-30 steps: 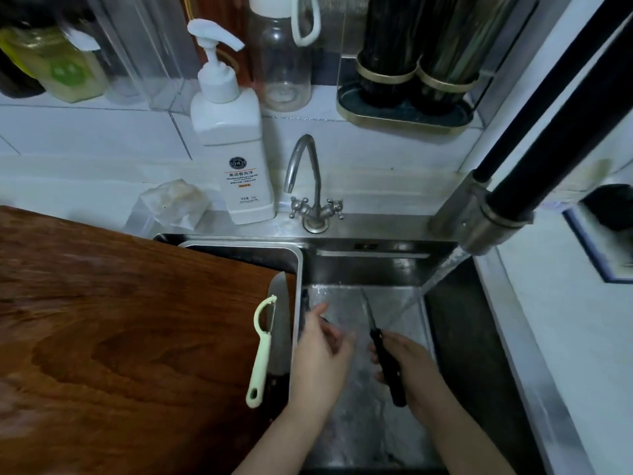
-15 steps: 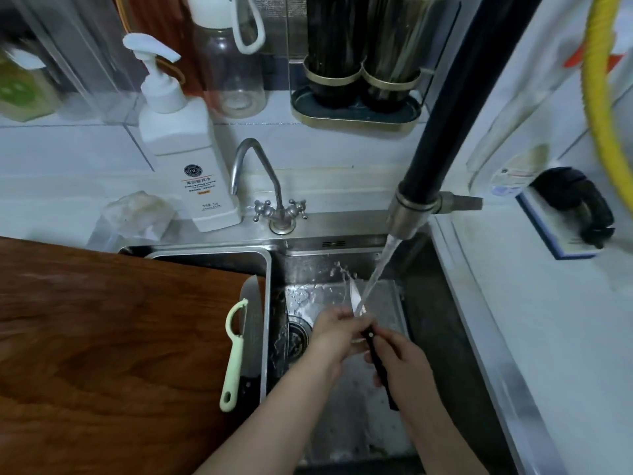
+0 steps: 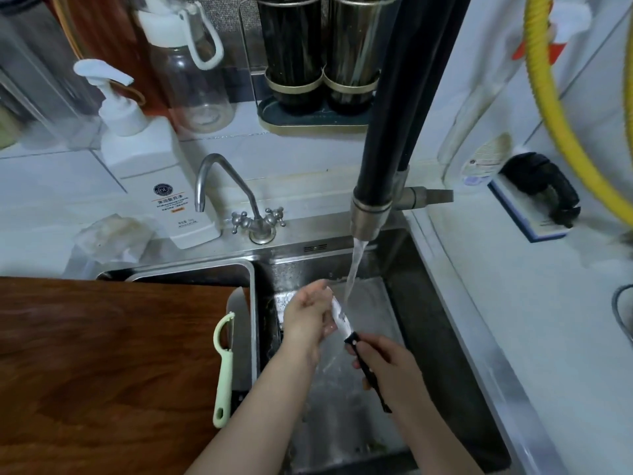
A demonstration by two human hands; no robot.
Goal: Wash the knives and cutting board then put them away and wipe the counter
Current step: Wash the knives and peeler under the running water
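Early in the task, by my read: one knife is mid-rinse, nothing put away, no wiping begun. Right hand has its fingers curled round the black handle of a small paring knife with a pale steel blade, held over the stainless steel sink basin. Left hand sits at the blade, fingers bent against the steel near the tip, apparently rubbing it; whether they pinch it or just press I cannot tell. Water stream from the black pull-down tap with a metal nozzle falls just beyond the left fingers, onto or right beside the blade. Left of the left hand: large dark-brown wooden cutting board lies across the sink's left side over a steel insert tray, looks unwashed. On its near edge, a pale green plastic peeler lies on top of a second, broader knife, only partly visible. So remaining: finish this knife, second knife, board, stow everything, wipe the white desk right of the right hand. Writing: white pump-top soap bottle, beyond the left fingers, carries a round dark logo and orange Chinese text, too blurred to read. Small chrome tap beside it has no visible marking. A label on the far wall is also illegible.
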